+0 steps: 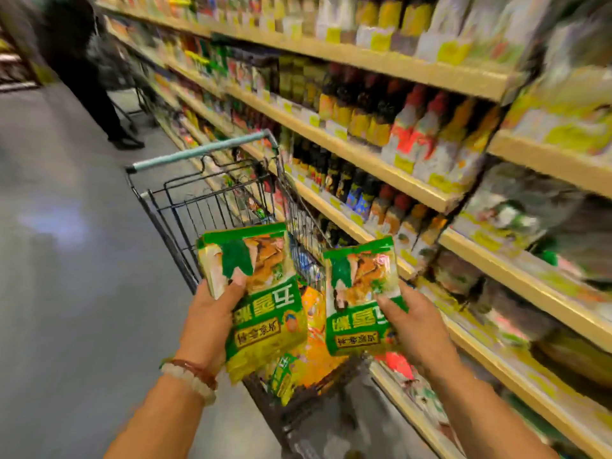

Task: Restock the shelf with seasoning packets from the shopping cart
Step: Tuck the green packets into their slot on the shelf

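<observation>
My left hand (212,313) grips a stack of green and yellow seasoning packets (261,299) with the thumb across the front. My right hand (410,323) holds another green seasoning packet (361,293) by its right edge. Both are raised above the black wire shopping cart (205,200), whose basket holds more yellow and green packets (311,356). The shelf (516,276) with packet goods runs along the right, blurred by motion.
Wooden shelves of sauce bottles (410,127) fill the right side, close to the cart. A person in dark clothes (82,67) stands at the far end of the aisle on the left. Grey floor (66,260) lies left of the cart.
</observation>
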